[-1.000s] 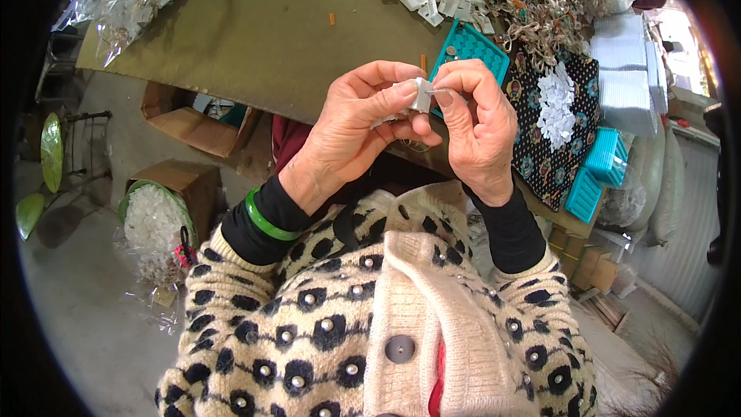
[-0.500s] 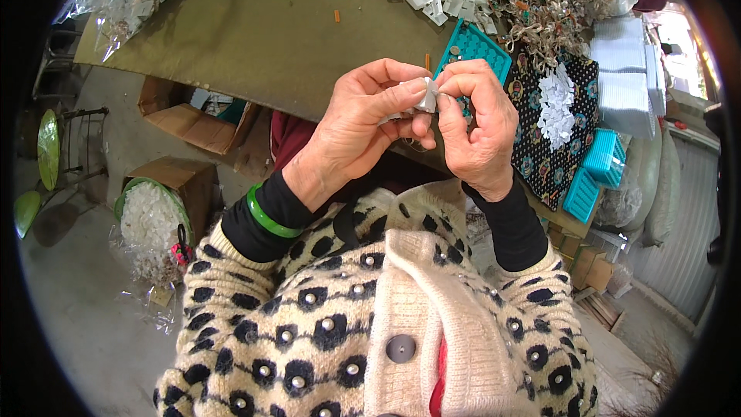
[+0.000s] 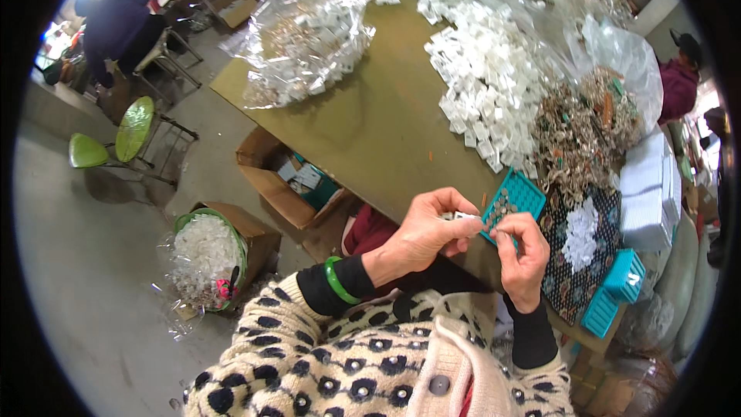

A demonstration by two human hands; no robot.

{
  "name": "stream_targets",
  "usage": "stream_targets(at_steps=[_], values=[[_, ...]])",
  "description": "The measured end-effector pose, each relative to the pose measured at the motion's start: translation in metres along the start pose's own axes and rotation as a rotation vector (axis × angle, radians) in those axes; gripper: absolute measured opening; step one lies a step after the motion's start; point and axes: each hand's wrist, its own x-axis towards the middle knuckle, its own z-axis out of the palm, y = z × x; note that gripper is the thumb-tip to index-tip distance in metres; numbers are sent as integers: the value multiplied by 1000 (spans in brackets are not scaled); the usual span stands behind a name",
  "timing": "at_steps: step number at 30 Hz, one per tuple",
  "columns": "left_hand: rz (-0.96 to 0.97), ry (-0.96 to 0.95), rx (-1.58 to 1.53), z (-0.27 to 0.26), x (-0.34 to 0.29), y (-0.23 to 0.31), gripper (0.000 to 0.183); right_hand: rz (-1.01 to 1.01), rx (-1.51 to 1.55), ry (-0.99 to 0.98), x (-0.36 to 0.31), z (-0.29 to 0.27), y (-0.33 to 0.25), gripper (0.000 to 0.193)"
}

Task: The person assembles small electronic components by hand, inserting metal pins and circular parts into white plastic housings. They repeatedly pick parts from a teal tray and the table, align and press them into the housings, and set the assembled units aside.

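Observation:
My left hand (image 3: 428, 233) is closed on a small white plastic piece (image 3: 465, 216), which shows between thumb and forefinger. Close to its right, my right hand (image 3: 522, 256) has thumb and forefinger pinched together near the piece; whatever they hold is too small to make out. Just beyond my fingers lies a teal tray (image 3: 528, 194) with small round grey discs (image 3: 503, 207) in it. A large heap of white plastic pieces (image 3: 490, 85) covers the table farther off, and a tangled heap of thin wires with small parts (image 3: 575, 135) lies to its right.
On a dark patterned cloth (image 3: 567, 293) rest small white bits (image 3: 582, 235). Teal baskets (image 3: 600, 315) and stacked white trays (image 3: 644, 208) stand at right. A filled clear bag (image 3: 309, 42) lies on the olive table (image 3: 386, 131). Left are a cardboard box (image 3: 266, 177), a green basin (image 3: 241, 251) and a seated person (image 3: 123, 31).
The view has shifted, so more of the table and room shows at the far side and left. My hands stay close together; the right fingers sit slightly farther from the white piece.

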Motion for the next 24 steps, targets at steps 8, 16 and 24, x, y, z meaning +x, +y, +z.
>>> stream_targets(at_steps=[8,16,24], values=[[1314,201,734,-20,-9,147,22,152,156,39,-19,-21,12,3],[1021,652,2059,-71,35,236,33,116,36,35,-26,-28,19,4],[772,86,1326,-24,36,60,7,4,-203,16,25,-34,35,6]])
